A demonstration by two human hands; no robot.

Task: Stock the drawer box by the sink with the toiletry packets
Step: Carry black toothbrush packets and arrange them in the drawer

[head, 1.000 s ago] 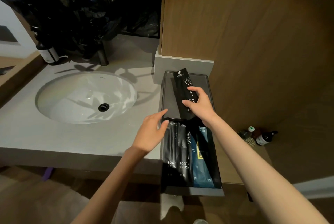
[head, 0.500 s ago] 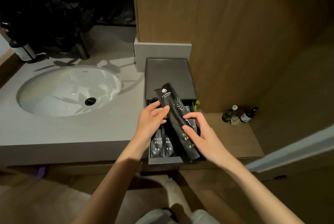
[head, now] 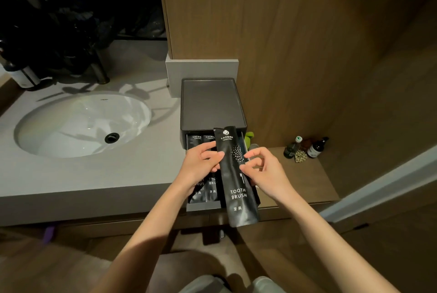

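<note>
A dark grey drawer box (head: pixel 210 103) stands on the counter's right end, beside the sink (head: pixel 82 124). Its drawer (head: pixel 203 206) is pulled out toward me, and several black toothbrush packets (head: pixel 212 186) lie in it side by side. Just above the drawer's right part I hold another black packet (head: pixel 238 188) marked TOOTH BRUSH, lengthwise and slightly tilted. My left hand (head: pixel 201 165) pinches its left edge. My right hand (head: pixel 264 169) pinches its right edge between thumb and forefinger. The held packet hides the drawer's right side.
A dark faucet (head: pixel 101 75) and a white pump bottle (head: pixel 23 77) stand behind the basin. A wooden wall panel rises right behind the box. On the low wooden shelf to the right stand small bottles (head: pixel 316 148), and a green item (head: pixel 249 137) shows beside the box.
My right hand carried the packet from the box's lid down over the open drawer. My left hand left the drawer's rim and took hold of the packet's left edge.
</note>
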